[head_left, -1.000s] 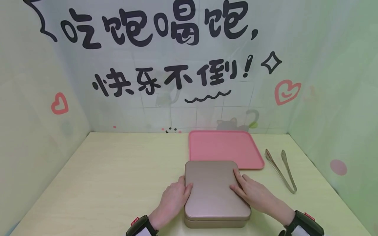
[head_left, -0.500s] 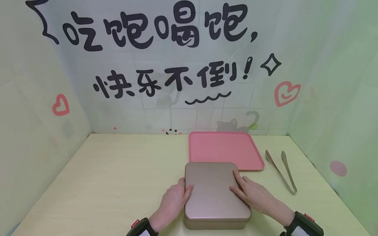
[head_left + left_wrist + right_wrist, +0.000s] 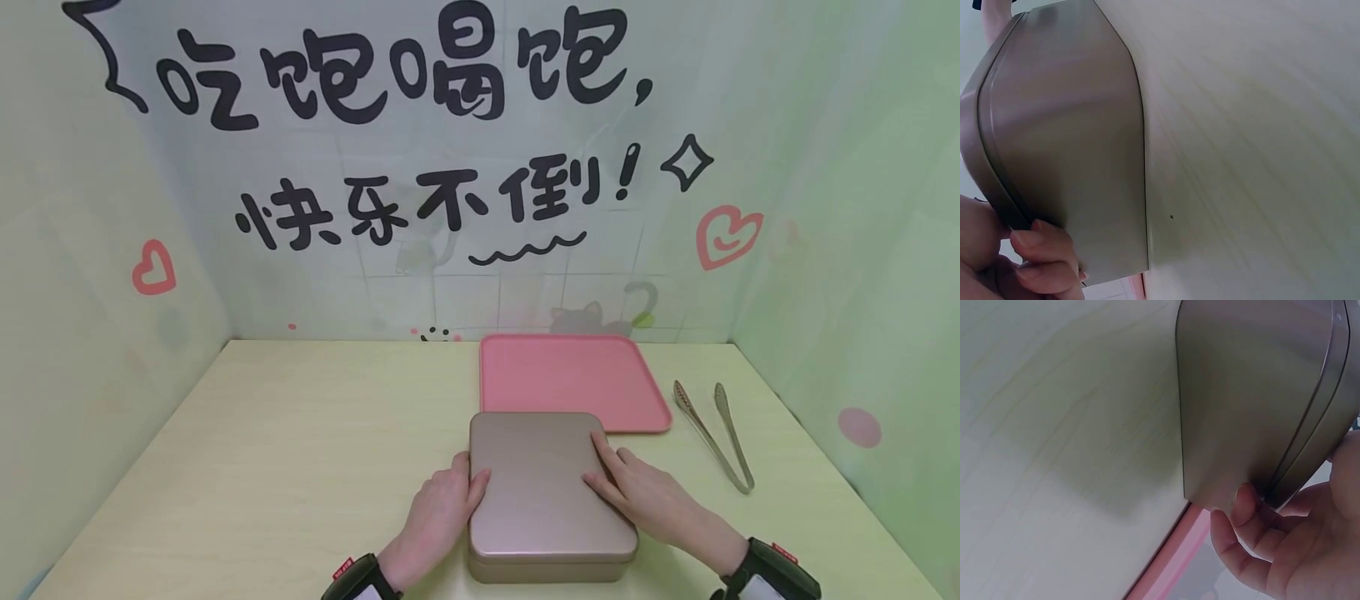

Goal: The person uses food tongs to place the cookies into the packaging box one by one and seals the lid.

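A closed, rose-gold metal tin [image 3: 543, 492] with rounded corners stands on the table, its lid on. My left hand [image 3: 438, 512] grips the tin's left side, thumb over the top edge. In the left wrist view its curled fingers [image 3: 1047, 247] touch the side just under the lid's rim. On the opposite side, my right hand [image 3: 648, 496] holds the lid's edge, with thumb and forefinger along the top. The right wrist view shows other fingers [image 3: 1244, 506] bent against the side near the lid seam. What the tin contains is hidden.
Behind the tin lies a pink tray [image 3: 570, 379], its front edge partly covered by the tin. Metal tongs [image 3: 716, 442] lie spread on the right of the pale wooden table [image 3: 300, 450]. Printed cloth walls [image 3: 450, 300] enclose the back and sides.
Both hands stay in place on the tin, and the lid has not lifted. The head view shifts only slightly.
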The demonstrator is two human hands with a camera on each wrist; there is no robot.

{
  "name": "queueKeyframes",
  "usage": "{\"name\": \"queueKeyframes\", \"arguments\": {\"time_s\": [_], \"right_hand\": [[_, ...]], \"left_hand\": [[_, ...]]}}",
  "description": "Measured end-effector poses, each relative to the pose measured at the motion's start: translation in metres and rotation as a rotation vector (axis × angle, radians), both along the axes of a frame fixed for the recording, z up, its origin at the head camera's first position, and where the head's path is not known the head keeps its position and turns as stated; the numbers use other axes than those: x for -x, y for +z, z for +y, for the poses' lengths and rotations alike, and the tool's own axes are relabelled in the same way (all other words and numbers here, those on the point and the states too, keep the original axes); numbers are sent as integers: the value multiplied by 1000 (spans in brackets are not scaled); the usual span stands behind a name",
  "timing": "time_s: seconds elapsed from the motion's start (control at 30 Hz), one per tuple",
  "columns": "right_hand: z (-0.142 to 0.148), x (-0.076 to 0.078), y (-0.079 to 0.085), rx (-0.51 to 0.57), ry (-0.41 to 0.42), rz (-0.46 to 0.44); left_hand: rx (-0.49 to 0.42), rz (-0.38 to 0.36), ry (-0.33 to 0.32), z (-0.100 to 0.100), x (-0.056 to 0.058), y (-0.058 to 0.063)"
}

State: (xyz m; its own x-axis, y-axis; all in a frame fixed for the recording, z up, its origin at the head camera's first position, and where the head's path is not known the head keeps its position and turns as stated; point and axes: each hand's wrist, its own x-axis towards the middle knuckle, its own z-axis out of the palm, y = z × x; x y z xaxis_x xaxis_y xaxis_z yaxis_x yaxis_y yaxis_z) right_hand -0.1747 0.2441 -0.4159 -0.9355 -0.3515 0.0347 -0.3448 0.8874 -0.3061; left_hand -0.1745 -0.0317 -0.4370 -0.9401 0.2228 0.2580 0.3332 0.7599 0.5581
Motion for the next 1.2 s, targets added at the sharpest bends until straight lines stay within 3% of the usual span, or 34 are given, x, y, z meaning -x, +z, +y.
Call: {"name": "queueKeyframes", "arguments": {"time_s": [0.13,0.3,0.6,0.77,1.03,1.2], "right_hand": [[-2,-1,-3,30,-15,2],[-5,-6,-8,81,-17,18],[-5,-9,-14,132,2,-53],[-2,-2,-22,208,-12,-145],[2,2,-30,227,-40,-118],[4,5,-21,177,-58,-60]], "left_hand": [[56,23,28,1,-2,-1],[241,89,63,1,-8,-3],[378,183,15,-2,-9,-1],[393,214,11,-2,-5,-4],[414,247,-9,-1,1,-11],[338,141,-39,-7,10,-6]]}}
